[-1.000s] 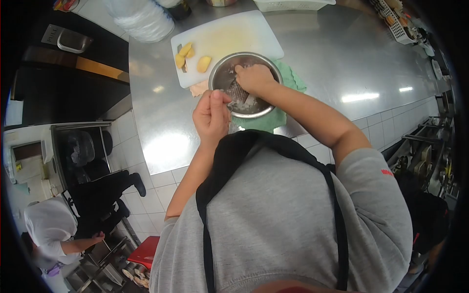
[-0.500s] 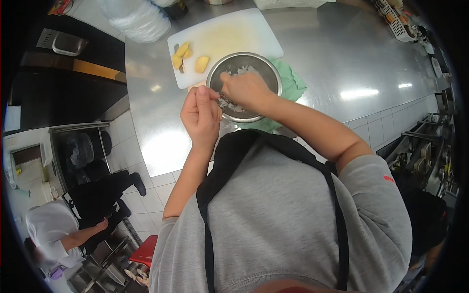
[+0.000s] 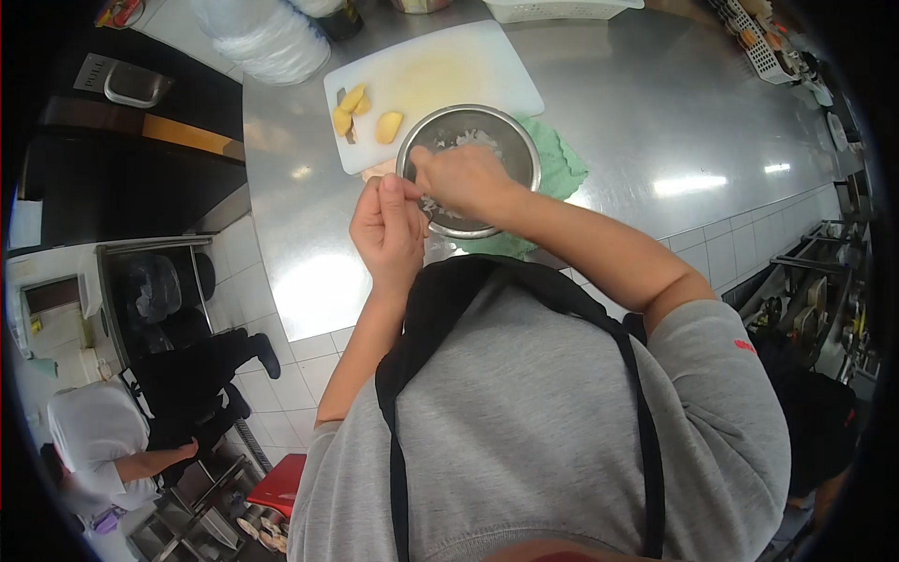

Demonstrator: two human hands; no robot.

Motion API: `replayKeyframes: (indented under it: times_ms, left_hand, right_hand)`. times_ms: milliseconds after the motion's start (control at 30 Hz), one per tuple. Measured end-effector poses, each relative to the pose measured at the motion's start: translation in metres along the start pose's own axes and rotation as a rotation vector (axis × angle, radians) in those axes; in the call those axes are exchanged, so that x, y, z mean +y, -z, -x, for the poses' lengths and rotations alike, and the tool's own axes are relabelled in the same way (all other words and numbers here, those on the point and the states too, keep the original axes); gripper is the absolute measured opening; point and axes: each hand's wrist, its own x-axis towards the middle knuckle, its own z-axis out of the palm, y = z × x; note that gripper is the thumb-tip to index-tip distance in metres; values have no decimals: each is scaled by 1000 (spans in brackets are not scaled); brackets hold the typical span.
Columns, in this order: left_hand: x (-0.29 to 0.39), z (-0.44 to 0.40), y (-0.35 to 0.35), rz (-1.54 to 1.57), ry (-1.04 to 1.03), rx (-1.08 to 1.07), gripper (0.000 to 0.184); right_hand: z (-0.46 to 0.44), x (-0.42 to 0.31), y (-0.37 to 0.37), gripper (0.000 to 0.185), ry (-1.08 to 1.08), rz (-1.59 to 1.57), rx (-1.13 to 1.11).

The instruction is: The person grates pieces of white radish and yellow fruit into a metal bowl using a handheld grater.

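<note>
A round metal bowl (image 3: 521,169) holds small whitish, translucent pieces (image 3: 479,140). My right hand (image 3: 464,178) hangs over it, its fingers curled closed; whatever they hold is hidden. At the bowl's left rim, my left hand (image 3: 387,225) is closed with thumb and forefinger pinched together. Something too small to name may be in that pinch. Behind the bowl lies a white cutting board (image 3: 459,70), with a yellow chunk (image 3: 389,127) and several more yellow pieces (image 3: 348,105) at its left end. Under the bowl's right side spreads a green cloth (image 3: 560,159).
The metal table (image 3: 637,103) extends right. Clear plastic wrapping (image 3: 272,42) and a white basket (image 3: 562,9) stand at the back. A person in white (image 3: 98,426) stands at lower left, near a red object (image 3: 279,482). Racks with utensils line the right (image 3: 810,300).
My right hand has shifted slightly left over the bowl, towards my left hand, which keeps its pinch at the rim. The person at lower left has drawn a forearm in slightly.
</note>
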Motion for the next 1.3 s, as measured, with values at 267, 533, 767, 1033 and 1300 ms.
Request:
replayKeyframes:
  times_ms: [267,533,767,1033,1300]
  left_hand:
    - [2,0,-3,-23,23,3,30]
    - [1,-1,-1,-82,9,47,30]
    - [4,-4,-6,-32,11,7,32]
    - [0,-5,-7,-16,10,26,30]
    - [-1,-1,-6,-2,14,49,30]
  right_hand:
    - [1,9,-11,21,44,-34,98]
    - [-8,23,-15,26,-137,-58,-108]
    - [-10,46,-45,14,-80,-128,181]
    - [-11,42,-32,22,-129,-105,64]
    - [-13,24,-28,22,-97,-103,53]
